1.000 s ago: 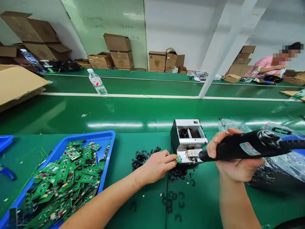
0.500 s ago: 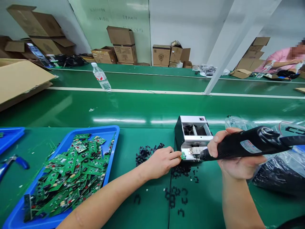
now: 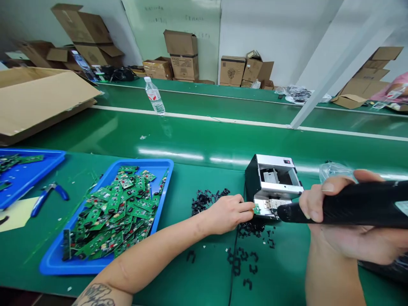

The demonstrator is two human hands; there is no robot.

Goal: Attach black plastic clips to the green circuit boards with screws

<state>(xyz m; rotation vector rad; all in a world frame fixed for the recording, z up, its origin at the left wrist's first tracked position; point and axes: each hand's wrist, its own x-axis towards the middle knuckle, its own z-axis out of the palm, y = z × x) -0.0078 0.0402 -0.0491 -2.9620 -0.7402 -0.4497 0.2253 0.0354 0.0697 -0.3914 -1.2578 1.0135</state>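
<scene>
My left hand [image 3: 230,213] pinches a small green circuit board [image 3: 257,208] against the front ledge of a silver-and-black screw feeder [image 3: 277,170]. Metal parts on that ledge sit just right of the board. In my right hand [image 3: 347,229] is a black electric screwdriver [image 3: 357,204], held nearly level, its nose pointing left at the feeder's front. Whether its tip touches anything cannot be made out. Small black plastic clips [image 3: 207,202] lie piled left of the feeder, and more are scattered in front of it.
A blue tray [image 3: 170,182] heaped with green circuit boards stands left of my arm. Farther left are blue-handled cutters [image 3: 47,197] and a second blue tray [image 3: 59,159]. A water bottle [image 3: 155,97] stands beyond. Behind it are cardboard boxes [image 3: 232,70]; a slanted white post [image 3: 318,93] rises at right.
The view has swung left, so the table's things appear farther right. The screwdriver in my right hand now looks larger and nearer the camera. My left hand stays on the board.
</scene>
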